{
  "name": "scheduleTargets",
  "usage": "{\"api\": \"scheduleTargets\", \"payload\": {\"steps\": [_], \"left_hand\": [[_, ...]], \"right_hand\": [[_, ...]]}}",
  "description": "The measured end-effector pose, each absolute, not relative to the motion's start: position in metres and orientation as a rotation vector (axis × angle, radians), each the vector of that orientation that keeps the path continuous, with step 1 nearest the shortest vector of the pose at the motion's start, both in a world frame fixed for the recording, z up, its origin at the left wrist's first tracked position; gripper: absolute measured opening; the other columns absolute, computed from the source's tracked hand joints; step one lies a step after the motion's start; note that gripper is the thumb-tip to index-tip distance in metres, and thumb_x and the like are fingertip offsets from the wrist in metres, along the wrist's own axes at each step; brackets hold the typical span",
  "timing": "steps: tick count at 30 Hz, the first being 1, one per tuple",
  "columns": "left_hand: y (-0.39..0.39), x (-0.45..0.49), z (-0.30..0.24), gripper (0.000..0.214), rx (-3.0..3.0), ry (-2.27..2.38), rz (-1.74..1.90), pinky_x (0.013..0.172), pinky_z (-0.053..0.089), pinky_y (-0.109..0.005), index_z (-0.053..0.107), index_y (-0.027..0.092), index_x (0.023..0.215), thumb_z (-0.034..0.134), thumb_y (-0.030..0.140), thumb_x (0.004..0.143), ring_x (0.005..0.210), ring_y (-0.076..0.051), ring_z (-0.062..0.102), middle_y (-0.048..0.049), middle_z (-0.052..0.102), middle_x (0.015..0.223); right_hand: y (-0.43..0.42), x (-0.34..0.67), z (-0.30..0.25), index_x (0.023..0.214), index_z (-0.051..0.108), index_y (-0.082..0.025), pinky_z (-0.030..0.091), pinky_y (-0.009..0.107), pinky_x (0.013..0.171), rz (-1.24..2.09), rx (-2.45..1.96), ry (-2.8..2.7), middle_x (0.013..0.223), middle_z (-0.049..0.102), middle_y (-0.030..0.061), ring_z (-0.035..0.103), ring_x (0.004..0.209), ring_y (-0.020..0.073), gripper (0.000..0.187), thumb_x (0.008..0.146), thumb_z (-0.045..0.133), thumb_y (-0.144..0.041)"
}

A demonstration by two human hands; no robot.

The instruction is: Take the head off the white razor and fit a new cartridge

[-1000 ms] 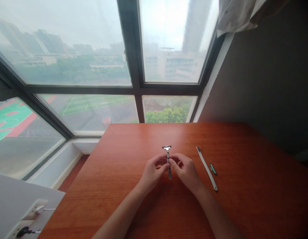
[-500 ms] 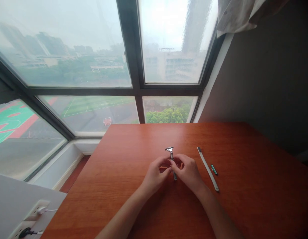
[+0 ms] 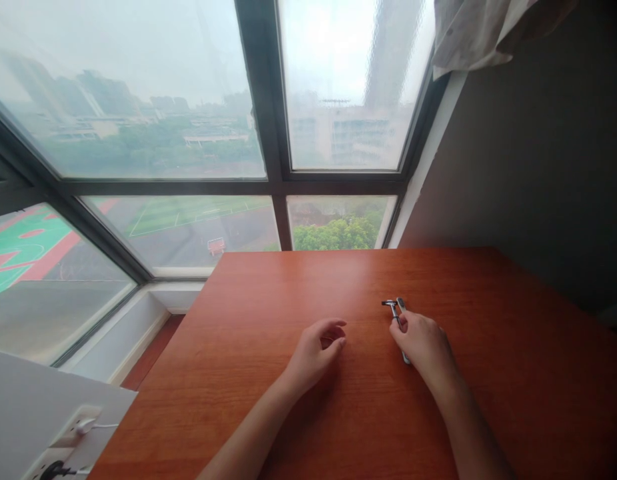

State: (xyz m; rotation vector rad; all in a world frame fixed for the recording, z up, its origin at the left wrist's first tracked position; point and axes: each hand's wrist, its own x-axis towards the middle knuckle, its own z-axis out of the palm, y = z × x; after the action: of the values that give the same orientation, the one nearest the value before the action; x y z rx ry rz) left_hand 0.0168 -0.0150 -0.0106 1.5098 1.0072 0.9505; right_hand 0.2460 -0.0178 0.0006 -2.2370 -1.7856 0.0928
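My right hand (image 3: 422, 339) is closed on a silver razor (image 3: 394, 311), gripping it between thumb and fingers around the handle. The razor's dark head points away from me, and the handle's end shows below the fingers. Just beside the razor head, the dark-bristled end of a white toothbrush (image 3: 401, 304) sticks out; my right hand hides the rest of it. Nothing is in my left hand (image 3: 316, 347), which hovers over the middle of the table with curved fingers and a gap between thumb and fingertips.
A reddish-brown wooden table (image 3: 268, 293) spreads under both hands. Behind it stands a dark-framed window (image 3: 275, 187), and a dark wall (image 3: 518, 167) is at the right. Plugs sit in a wall socket (image 3: 78, 427) at the lower left.
My left hand has let go of the razor and stays about where it was. My right hand has carried the razor to the right, over the toothbrush; the small green piece is now hidden.
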Motion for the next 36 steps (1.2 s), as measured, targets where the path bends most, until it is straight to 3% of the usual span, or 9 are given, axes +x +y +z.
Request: {"api": "scheduleTargets", "payload": {"steps": [10,36], "left_hand": [[-0.0143,0.0155,-0.0136,0.028,1.565,1.016,0.923,0.075,0.051,-0.028,0.064,0.013,0.106,0.06,0.021,0.079,0.083,-0.018,0.063,-0.0094,0.066,0.092],[-0.0146,0.0144,-0.0118,0.024,1.658,1.033,0.884,0.077,0.051,-0.029,0.065,0.013,0.103,0.057,0.019,0.08,0.084,-0.019,0.063,-0.0098,0.067,0.092]], "right_hand": [[-0.0163,0.2428,0.008,0.072,0.064,-0.02,0.03,0.027,0.054,0.233,-2.378,-1.768,0.077,0.069,0.0064,0.062,0.068,0.019,0.024,0.084,0.049,-0.033],[-0.0131,0.2448,0.0098,0.088,0.069,-0.018,0.039,0.028,0.058,0.21,-2.474,-1.832,0.086,0.07,0.0115,0.065,0.076,0.0231,0.028,0.087,0.045,-0.032]]}}
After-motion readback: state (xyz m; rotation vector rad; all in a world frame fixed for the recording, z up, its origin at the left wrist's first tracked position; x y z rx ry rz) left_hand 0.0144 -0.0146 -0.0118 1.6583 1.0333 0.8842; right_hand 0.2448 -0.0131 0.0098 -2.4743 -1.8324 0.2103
